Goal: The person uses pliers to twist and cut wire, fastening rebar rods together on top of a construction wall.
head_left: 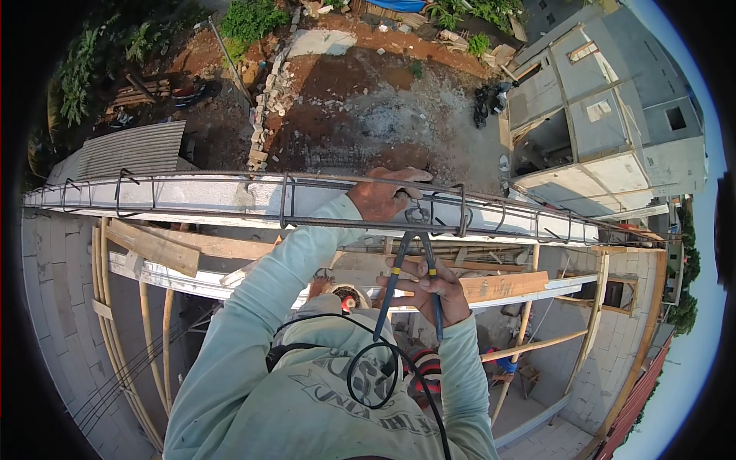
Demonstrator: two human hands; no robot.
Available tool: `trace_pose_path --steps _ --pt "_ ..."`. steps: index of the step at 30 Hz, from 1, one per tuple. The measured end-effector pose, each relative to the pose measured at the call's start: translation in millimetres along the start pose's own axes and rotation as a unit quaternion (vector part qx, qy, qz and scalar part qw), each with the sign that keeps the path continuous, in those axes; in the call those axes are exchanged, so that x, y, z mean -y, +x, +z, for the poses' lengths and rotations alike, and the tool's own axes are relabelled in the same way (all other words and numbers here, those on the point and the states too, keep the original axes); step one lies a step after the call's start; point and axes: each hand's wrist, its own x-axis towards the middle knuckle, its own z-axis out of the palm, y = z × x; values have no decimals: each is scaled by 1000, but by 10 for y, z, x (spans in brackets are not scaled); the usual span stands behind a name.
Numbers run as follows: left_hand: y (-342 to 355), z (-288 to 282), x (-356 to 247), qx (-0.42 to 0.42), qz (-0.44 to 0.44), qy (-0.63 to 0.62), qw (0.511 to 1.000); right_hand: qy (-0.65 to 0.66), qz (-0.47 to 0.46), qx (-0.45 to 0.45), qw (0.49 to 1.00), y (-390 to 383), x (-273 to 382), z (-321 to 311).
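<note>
A rebar cage of long bars and bent stirrups lies along the top of a pale wall-top beam in front of me. My left hand reaches over the near bar, its fingers curled round the far one. A pair of steel pincers with blue, yellow-banded handles is in my right hand, just on my side of the cage. Their handles are spread, and the head is up against the near bar, beside my left hand. Whether the jaws grip any wire is too small to tell.
Below me, wooden planks, a long pale beam and bamboo poles cross between grey block walls. A black cable hangs over my shirt. Beyond the beam, the ground drops to bare earth with rubble; a grey building stands right.
</note>
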Motion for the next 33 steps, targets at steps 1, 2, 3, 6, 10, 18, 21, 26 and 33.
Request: trace_pose_path --steps 1,2,3,6,10,18,21,26,33 --pt "1 -8 -3 -1 -1 1 1000 4 15 28 1000 6 -7 -26" --pt "5 -12 -8 3 -5 -11 1000 5 16 29 999 10 -16 -37" --pt "5 -19 -10 7 -9 -24 1000 5 11 25 1000 13 -25 -46" --pt "5 -7 10 5 -8 -15 1000 6 11 11 1000 19 -15 -38" --pt "7 -2 8 3 0 -7 1000 11 12 16 1000 10 -22 -53" --pt "0 49 146 -1 14 -81 997 0 16 2 1000 6 -8 -22" --pt "-9 42 161 -16 89 5 996 9 20 6 1000 -8 -1 -31" --pt "5 36 164 -1 56 -40 998 17 12 23 1000 1 -17 -16" --pt "28 73 176 8 53 -69 996 6 10 27 1000 -36 -50 -73"
